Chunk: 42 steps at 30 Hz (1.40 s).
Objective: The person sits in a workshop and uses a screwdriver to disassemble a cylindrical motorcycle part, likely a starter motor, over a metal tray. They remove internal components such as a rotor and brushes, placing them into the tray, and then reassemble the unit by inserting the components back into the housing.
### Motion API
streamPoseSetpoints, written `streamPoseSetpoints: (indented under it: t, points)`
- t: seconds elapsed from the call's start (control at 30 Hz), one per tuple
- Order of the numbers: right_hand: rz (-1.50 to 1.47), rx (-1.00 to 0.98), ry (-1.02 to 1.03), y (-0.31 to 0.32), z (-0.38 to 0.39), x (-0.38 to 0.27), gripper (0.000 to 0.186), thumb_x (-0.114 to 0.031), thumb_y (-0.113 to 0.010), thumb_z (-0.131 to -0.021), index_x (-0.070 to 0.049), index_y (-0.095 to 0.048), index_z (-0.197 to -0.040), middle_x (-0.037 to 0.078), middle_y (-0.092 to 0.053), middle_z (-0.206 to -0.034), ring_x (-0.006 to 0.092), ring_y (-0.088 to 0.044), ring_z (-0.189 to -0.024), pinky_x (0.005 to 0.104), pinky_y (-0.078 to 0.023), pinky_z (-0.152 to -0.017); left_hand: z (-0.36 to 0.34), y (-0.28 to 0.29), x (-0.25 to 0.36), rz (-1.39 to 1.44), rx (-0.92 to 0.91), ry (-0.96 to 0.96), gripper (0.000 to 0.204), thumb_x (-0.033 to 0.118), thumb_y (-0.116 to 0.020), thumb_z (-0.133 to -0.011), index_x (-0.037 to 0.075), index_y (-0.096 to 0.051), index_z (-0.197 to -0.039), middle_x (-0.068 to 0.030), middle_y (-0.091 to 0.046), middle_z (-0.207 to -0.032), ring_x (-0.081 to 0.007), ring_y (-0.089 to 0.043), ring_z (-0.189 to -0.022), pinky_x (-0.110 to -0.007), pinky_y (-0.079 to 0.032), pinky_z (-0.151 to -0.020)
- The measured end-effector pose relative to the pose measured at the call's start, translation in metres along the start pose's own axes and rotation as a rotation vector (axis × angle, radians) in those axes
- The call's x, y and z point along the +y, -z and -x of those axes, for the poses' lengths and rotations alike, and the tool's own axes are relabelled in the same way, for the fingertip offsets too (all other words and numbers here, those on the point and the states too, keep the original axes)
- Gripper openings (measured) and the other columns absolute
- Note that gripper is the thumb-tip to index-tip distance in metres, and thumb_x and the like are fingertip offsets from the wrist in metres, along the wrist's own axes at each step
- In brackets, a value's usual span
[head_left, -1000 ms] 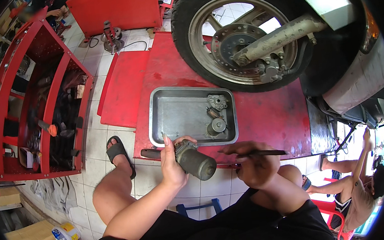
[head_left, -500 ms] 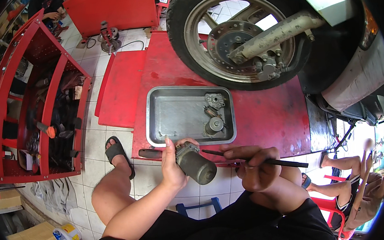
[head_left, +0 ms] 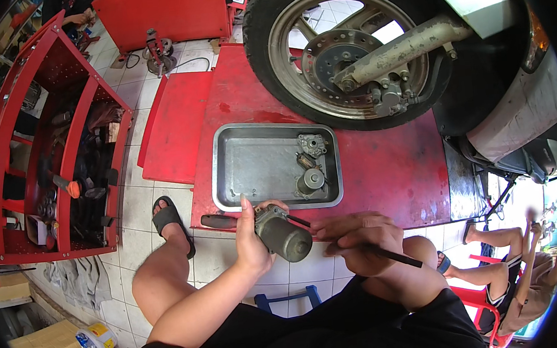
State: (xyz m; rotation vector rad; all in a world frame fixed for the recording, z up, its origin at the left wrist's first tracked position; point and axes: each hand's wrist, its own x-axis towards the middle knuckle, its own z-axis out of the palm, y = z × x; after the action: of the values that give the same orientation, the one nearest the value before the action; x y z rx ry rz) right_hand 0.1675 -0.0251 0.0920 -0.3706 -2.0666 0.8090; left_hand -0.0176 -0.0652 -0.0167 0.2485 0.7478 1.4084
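A dull metal cylindrical motor (head_left: 285,238) is gripped in my left hand (head_left: 252,241), its rounded end tilted toward me. On the hand's left side a dark tool handle (head_left: 218,221) sticks out; the rest of that tool is hidden. My right hand (head_left: 363,236), fingers closed, holds a slim dark rod (head_left: 398,256). One end of the rod reaches the motor's far side; whether it touches cannot be made out. Just beyond my hands, a metal tray (head_left: 222,172) holds a round metal part (head_left: 311,182), a small cylindrical part (head_left: 306,161), a metal housing (head_left: 312,145) and tiny pieces.
The tray rests on a red lift platform (head_left: 392,184), below a motorcycle wheel (head_left: 268,55). At left stands a red tool cart (head_left: 61,193). A blue stool (head_left: 289,300) is beneath me. Another person (head_left: 526,278) sits at right; one more (head_left: 69,10) is at far left.
My right hand has shifted slightly left toward the motor, with the rod tilted more steeply. The motor has risen a little in my left hand.
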Motion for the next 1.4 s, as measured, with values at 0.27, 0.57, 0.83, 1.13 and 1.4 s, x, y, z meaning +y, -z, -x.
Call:
streamPoseSetpoints:
  t: [0.27,0.57,0.83,1.13,1.4]
  points:
    - [0.010,0.149,-0.292,-0.012,-0.001,-0.005,0.042,0.005,-0.063,-0.090,0.004,-0.041,-0.126,0.023,-0.068,-0.110,0.0352,-0.071,-0.101,0.0401,-0.059,-0.082,0.000,0.002,-0.004,0.075,0.056,0.100,0.070,0.061,-0.029,-0.104,-0.001,-0.063,-0.099,-0.0100,-0.064,-0.097,-0.0179,-0.062,-0.089,-0.030,-0.050,-0.082]
    - [0.253,0.083,-0.308,0.004,0.003,0.004,0.030,-0.001,-0.077,-0.082,0.001,-0.061,-0.107,0.013,-0.074,-0.094,0.0244,-0.075,-0.079,0.0336,-0.060,-0.068,-0.001,-0.002,0.000,0.134,0.124,0.216,0.067,0.060,-0.031,-0.103,0.002,-0.062,-0.098,-0.0097,-0.064,-0.097,-0.0204,-0.064,-0.090,-0.034,-0.053,-0.080]
    - [-0.050,0.382,-0.422,-0.016,-0.017,-0.006,0.035,0.001,-0.076,-0.082,0.005,-0.060,-0.114,0.017,-0.072,-0.097,0.0252,-0.074,-0.090,0.0346,-0.060,-0.073,-0.003,0.000,-0.005,0.120,0.146,0.217,0.066,0.060,-0.031,-0.103,0.002,-0.062,-0.098,-0.0095,-0.065,-0.094,-0.0207,-0.064,-0.087,-0.033,-0.054,-0.080]
    - [0.079,0.162,-0.448,0.004,-0.006,-0.002,0.049,0.010,-0.068,-0.084,0.004,-0.051,-0.129,0.020,-0.069,-0.111,0.0266,-0.072,-0.099,0.0345,-0.058,-0.085,-0.005,0.001,-0.003,-0.002,0.107,0.078,0.068,0.060,-0.033,-0.103,0.000,-0.064,-0.097,-0.0098,-0.064,-0.093,-0.0179,-0.064,-0.085,-0.031,-0.053,-0.078]
    - [0.130,0.094,-0.413,0.009,0.001,0.003,0.041,0.006,-0.072,-0.083,0.004,-0.057,-0.120,0.017,-0.074,-0.096,0.0240,-0.075,-0.089,0.0316,-0.059,-0.079,-0.006,-0.001,0.002,-0.203,0.065,-0.136,0.070,0.057,-0.031,-0.105,-0.002,-0.066,-0.095,-0.0089,-0.063,-0.089,-0.0149,-0.060,-0.082,-0.028,-0.049,-0.077]
